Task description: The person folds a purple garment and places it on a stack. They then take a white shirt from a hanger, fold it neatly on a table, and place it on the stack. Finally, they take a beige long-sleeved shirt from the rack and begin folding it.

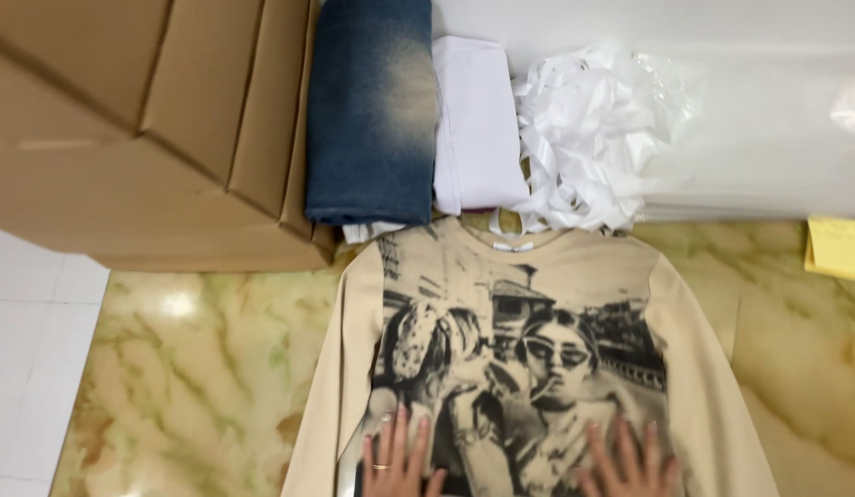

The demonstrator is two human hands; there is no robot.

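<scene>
Beige printed sweatshirt (528,350): flat on marbled floor (197,368), long axis 12 to 6 o'clock, collar at 12; left hand (395,460) and right hand (630,465) spread flat on its lower front, equally near; folded jeans (372,110) beyond collar.

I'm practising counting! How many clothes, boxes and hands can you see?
Clothes: 3 - beige printed shirt, folded denim, folded white garment
Cardboard boxes: 1 stack, count unclear
Hands: 2 - left hand, right hand
Total: 5, plus boxes
</scene>
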